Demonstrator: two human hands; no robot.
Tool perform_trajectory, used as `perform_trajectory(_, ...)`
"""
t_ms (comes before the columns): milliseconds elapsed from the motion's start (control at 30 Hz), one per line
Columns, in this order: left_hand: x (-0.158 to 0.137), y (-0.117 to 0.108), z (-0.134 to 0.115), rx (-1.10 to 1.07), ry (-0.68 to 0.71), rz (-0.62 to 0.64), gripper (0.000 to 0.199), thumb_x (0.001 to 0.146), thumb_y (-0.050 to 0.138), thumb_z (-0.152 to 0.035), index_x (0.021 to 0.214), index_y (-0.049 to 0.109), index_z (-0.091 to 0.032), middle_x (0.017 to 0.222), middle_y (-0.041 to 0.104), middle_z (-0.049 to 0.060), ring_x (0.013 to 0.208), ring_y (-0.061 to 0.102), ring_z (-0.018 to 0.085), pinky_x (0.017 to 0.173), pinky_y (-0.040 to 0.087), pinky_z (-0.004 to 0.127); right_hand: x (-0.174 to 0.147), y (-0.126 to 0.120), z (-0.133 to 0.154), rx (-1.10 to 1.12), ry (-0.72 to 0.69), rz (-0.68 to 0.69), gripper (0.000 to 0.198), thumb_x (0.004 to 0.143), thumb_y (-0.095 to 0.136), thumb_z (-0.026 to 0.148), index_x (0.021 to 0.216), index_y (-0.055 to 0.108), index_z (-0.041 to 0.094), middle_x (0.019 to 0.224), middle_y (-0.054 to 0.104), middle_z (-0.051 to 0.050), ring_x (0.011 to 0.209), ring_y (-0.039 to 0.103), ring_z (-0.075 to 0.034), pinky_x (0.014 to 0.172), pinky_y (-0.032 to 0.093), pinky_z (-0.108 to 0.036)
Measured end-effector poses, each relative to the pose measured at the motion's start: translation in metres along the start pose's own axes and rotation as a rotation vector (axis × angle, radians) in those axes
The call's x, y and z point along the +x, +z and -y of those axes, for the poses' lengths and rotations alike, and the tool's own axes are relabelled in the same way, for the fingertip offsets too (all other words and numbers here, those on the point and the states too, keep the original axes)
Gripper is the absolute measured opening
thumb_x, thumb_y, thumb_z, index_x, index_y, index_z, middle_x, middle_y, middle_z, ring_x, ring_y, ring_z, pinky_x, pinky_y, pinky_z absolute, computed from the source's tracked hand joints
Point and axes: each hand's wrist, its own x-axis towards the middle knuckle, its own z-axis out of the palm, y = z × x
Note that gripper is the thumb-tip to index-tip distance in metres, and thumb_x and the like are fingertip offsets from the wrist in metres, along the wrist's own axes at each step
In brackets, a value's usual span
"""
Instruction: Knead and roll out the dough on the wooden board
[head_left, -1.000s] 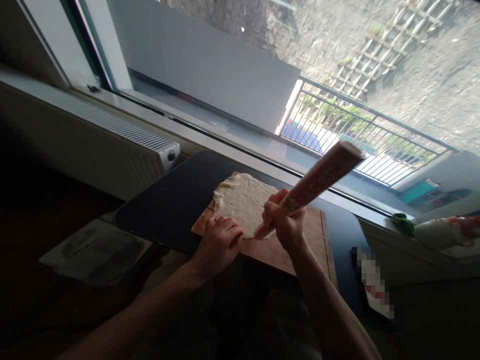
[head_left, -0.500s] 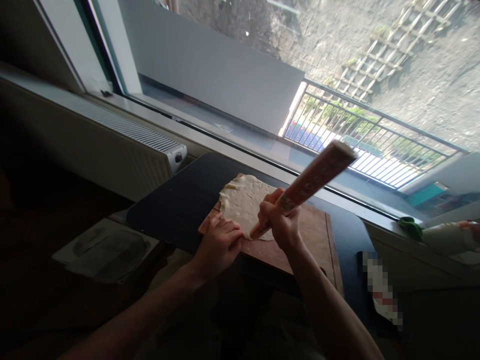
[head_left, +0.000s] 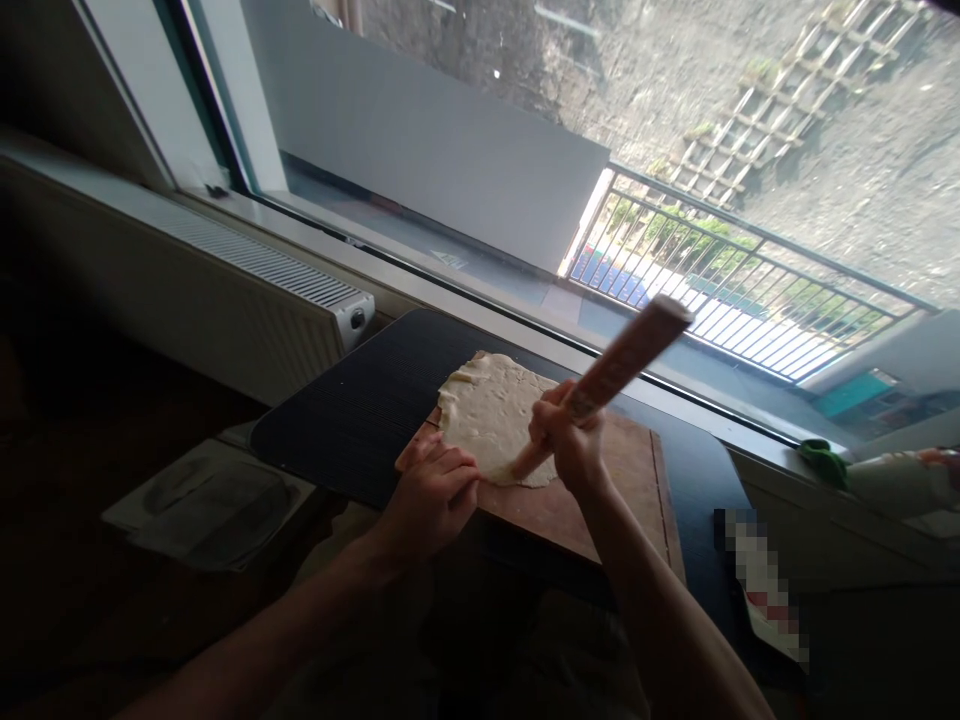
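My right hand (head_left: 566,435) is wrapped round a floury wooden rolling pin (head_left: 626,355), held tilted with its upper end pointing up and to the right. The pin's lower end touches the near right part of a pale sheet of dough (head_left: 495,410). This flattened dough has an uneven, ruffled left edge and lies on a wooden board (head_left: 622,480). At the board's near left edge, my left hand (head_left: 435,490) is closed, its fingers over the top beside the dough and its thumb lower at the front. The fingertips are partly hidden.
The board rests on a dark table (head_left: 337,410) beside a large window. A white radiator (head_left: 225,300) stands to the left, above a pale flat box (head_left: 217,500). A blurred-out item (head_left: 761,580) lies at the table's right edge, and a green cloth (head_left: 823,458) is on the sill.
The rolling pin's lower end has moved slightly right across the dough, and its upper end has dropped a little to the left. My left hand has barely shifted.
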Motion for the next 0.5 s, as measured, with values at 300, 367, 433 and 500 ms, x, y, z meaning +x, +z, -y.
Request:
perform_trajectory(300,0.039,0.024,-0.019,0.044,-0.014,0.033,0.017,0.083,0.05,-0.015,0.087,0.066,-0.022,0.09,0.064,0.003,0.093,0.055,0.02,0.105,0.026,0.049,0.026,-0.145,-0.011,-1.007,0.113,0.088,0.023,0.075,0.061,0.042,0.076,0.06,0.019,0.059,0.056,0.003,0.051,0.05,-0.012,0.05,0.039,-0.026)
perform_trajectory(367,0.047,0.033,-0.022,0.057,0.004,0.044,0.017,0.083,0.051,-0.016,0.087,0.066,-0.022,0.089,0.063,0.003,0.092,0.054,0.02,0.104,0.026,0.049,0.02,-0.167,-0.022,-1.255,0.121,0.145,0.021,0.077,0.059,0.04,0.079,0.062,0.02,0.067,0.06,0.0,0.059,0.053,-0.015,0.056,0.04,-0.028)
perform_trajectory(433,0.052,0.04,-0.024,0.073,0.016,0.055,0.017,0.083,0.051,-0.016,0.086,0.066,-0.022,0.088,0.062,0.003,0.091,0.053,0.021,0.103,0.027,0.05,0.013,-0.176,-0.029,-1.38,0.117,0.205,0.019,0.077,0.058,0.037,0.085,0.065,0.02,0.083,0.064,-0.004,0.075,0.058,-0.018,0.067,0.043,-0.032)
perform_trajectory(500,0.053,0.044,-0.024,0.084,0.024,0.06,0.017,0.083,0.051,-0.016,0.086,0.066,-0.022,0.088,0.061,0.003,0.091,0.052,0.021,0.102,0.027,0.05,0.01,-0.171,-0.032,-1.405,0.13,0.303,0.024,0.079,0.057,0.038,0.092,0.067,0.02,0.1,0.063,-0.008,0.093,0.057,-0.022,0.08,0.042,-0.034)
